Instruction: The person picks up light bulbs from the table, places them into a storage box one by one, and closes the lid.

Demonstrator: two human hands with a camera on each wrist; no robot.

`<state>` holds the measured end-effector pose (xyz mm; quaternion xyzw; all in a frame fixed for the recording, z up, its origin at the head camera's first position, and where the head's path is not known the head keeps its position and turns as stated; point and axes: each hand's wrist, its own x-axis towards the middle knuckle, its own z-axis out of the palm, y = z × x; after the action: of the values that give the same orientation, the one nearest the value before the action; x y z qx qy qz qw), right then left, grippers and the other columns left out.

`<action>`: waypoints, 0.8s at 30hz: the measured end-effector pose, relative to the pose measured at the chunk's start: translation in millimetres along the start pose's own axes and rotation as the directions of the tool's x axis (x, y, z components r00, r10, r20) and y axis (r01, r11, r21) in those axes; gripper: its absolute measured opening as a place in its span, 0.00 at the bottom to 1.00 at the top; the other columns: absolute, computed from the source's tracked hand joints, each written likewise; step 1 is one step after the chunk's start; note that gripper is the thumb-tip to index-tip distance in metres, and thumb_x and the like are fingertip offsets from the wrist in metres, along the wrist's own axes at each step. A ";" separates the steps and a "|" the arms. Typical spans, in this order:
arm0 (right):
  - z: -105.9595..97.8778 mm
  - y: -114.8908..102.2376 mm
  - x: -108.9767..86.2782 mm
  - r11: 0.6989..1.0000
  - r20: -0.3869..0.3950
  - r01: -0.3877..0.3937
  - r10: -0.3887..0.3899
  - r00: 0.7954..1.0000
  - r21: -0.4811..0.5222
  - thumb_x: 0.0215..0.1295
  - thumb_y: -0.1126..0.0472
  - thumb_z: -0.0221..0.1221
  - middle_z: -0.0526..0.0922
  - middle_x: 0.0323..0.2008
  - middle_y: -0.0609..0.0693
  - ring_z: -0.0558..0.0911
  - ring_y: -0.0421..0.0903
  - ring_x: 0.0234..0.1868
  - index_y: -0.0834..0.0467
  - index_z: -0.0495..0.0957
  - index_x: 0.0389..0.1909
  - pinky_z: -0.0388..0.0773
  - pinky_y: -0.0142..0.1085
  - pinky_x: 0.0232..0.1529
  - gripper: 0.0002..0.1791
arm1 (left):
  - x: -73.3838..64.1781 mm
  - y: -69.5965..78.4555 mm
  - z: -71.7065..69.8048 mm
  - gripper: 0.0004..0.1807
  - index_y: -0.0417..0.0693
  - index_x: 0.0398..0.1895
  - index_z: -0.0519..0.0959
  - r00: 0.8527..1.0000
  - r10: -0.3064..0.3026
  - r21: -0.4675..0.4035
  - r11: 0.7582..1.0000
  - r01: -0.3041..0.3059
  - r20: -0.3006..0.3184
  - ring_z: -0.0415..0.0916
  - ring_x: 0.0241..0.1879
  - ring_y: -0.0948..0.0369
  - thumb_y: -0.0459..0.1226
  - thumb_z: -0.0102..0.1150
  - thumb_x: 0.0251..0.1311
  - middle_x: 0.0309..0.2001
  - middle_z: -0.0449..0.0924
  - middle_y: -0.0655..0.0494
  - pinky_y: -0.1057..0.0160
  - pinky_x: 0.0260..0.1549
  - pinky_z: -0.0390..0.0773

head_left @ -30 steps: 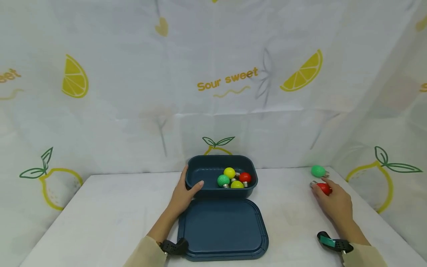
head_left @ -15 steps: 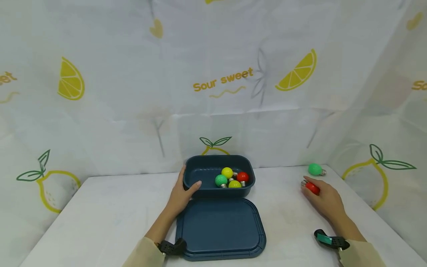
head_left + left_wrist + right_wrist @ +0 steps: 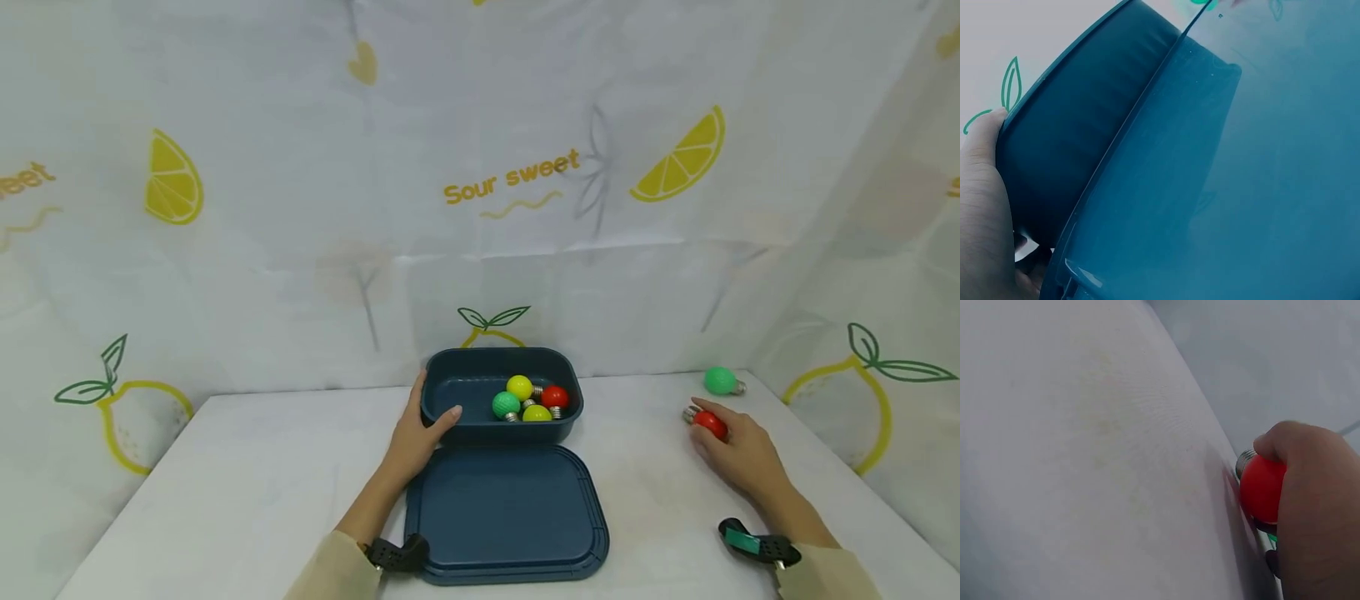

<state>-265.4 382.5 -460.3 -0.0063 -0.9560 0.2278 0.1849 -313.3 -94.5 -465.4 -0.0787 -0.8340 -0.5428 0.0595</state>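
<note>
My left hand point(image 3: 411, 435) grips the left end of a dark blue box point(image 3: 468, 434), thumb at the front rim and fingers along its side. Inside, toward the right, lie a green bulb point(image 3: 506, 405), two yellow bulbs point(image 3: 519, 386) and a red bulb point(image 3: 554, 397). Over at the right, my right hand point(image 3: 746, 454) holds another red bulb point(image 3: 710, 425) between thumb and fingers, its metal screw base pointing away to the left. In the right wrist view the thumb lies over that red bulb point(image 3: 1262, 487), close above the table; the other fingers are mostly hidden.
A flat dark blue lid point(image 3: 506, 517) lies just in front of the box. Near the back right corner of the white table point(image 3: 285, 475) rests a green bulb point(image 3: 720, 381). A white curtain point(image 3: 315, 208) with lemon prints hangs behind.
My right hand has drawn the red bulb a short way left, out from in front of the loose green bulb. The left hand and the box keep their places.
</note>
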 end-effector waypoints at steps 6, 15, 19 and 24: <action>1.2 -3.8 -1.1 0.996 -0.086 0.023 -0.015 0.996 0.090 0.66 0.50 0.67 0.84 0.38 0.61 0.75 0.43 0.31 0.59 0.80 0.60 0.67 0.26 0.27 0.25 | -1.3 1.0 0.2 0.53 0.64 0.83 0.42 1.000 -0.006 -0.002 1.000 0.006 -0.004 0.51 0.79 0.42 0.61 0.61 0.62 0.82 0.47 0.49 0.35 0.71 0.62; -11.5 -29.2 2.3 0.980 -0.148 -0.016 0.046 0.988 0.198 0.62 0.48 0.70 0.84 0.51 0.68 0.74 0.26 0.38 0.59 0.81 0.60 0.71 0.16 0.30 0.29 | 1.3 4.8 0.5 0.53 0.65 0.83 0.42 1.000 0.001 -0.001 1.000 -0.001 0.012 0.60 0.75 0.41 0.62 0.61 0.62 0.82 0.48 0.48 0.44 0.54 0.82; -11.9 -50.1 9.1 0.974 -0.195 0.055 -0.012 0.981 0.219 0.61 0.51 0.71 0.84 0.52 0.67 0.68 0.15 0.35 0.58 0.82 0.59 0.72 0.15 0.31 0.27 | 2.6 4.9 -0.3 0.53 0.65 0.83 0.42 1.000 0.001 -0.002 1.000 -0.001 0.011 0.61 0.75 0.41 0.61 0.61 0.62 0.82 0.47 0.49 0.47 0.53 0.82; -9.2 -84.7 22.8 0.959 -0.199 0.093 -0.039 0.979 0.268 0.62 0.52 0.71 0.84 0.54 0.67 0.85 0.48 0.40 0.59 0.81 0.61 0.74 0.16 0.32 0.28 | 0.0 3.8 -1.6 0.53 0.65 0.83 0.42 1.000 -0.008 -0.009 1.000 0.009 0.015 0.62 0.74 0.40 0.61 0.61 0.63 0.82 0.46 0.48 0.47 0.51 0.83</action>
<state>-277.2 312.8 -407.6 0.0298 -0.8922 0.3507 0.2829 -312.6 -94.5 -461.3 -0.0796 -0.8323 -0.5463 0.0505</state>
